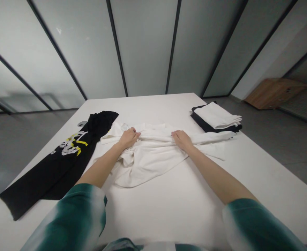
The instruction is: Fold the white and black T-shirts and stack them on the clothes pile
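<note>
A white shirt [153, 162] lies rumpled across the middle of the table, with bunched folds running from side to side. My left hand [129, 138] is closed on the fabric at the left of these folds, fingers bent into the cloth. About a forearm's width to the right, my right hand [181, 140] grips the same folds, its fingertips partly hidden. One sleeve-like strip of the shirt stretches right toward the folded stack. The lower part of the shirt spreads loosely toward me on the tabletop.
Along the left side lies a black garment [56, 170] with a white and yellow print, a light grey hook-like piece [82, 123] beside it. Folded white cloth [217, 115] tops folded black cloth [203, 122] at the right edge of the white table [169, 212].
</note>
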`<state>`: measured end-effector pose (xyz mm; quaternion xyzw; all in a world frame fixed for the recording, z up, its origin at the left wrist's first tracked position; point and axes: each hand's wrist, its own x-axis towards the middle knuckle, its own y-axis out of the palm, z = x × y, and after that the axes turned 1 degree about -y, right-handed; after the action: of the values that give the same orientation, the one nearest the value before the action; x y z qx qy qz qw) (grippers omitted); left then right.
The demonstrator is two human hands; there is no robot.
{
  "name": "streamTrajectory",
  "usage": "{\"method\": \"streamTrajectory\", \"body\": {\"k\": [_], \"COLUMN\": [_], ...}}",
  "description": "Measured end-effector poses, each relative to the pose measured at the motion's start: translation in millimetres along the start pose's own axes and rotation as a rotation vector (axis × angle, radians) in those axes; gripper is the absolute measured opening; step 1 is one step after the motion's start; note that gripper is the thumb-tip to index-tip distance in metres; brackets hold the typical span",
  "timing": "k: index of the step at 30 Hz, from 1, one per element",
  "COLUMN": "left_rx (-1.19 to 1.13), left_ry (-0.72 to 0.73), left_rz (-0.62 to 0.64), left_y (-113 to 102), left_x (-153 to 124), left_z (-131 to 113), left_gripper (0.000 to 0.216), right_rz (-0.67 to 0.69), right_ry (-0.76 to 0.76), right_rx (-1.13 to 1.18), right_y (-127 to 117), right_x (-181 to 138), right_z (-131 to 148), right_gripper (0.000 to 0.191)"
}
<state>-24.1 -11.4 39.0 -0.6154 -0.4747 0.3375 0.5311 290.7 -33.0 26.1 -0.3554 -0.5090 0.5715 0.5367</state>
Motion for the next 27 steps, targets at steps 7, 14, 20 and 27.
{"method": "streamTrajectory", "body": {"k": [7,14,20,27], "left_rx": [-0.176,0.072,-0.045,-0.340], "left_ry": [-0.102,-0.188,-0.278,-0.185], "left_rz": [0.336,0.209,0.242,-0.323], "left_y": [-25,-17,-32,-50], "left_x": [10,26,76,107], "left_z": [17,1,7,15], "left_gripper": [0.040,0.051,0.011,0.068], "right_rz": [0.145,0.292,0.386,-0.293], "right_ry": [0.104,0.080,0.167,-0.076], "right_rx": [-0.110,-0.178,-0.129,0.389], "right_y": [-26,-33,-53,-57], "right_x": [10,29,76,116], "right_z": [-4,-6,-10,-12], "right_gripper": [0.043,0.033,0.021,0.074]}}
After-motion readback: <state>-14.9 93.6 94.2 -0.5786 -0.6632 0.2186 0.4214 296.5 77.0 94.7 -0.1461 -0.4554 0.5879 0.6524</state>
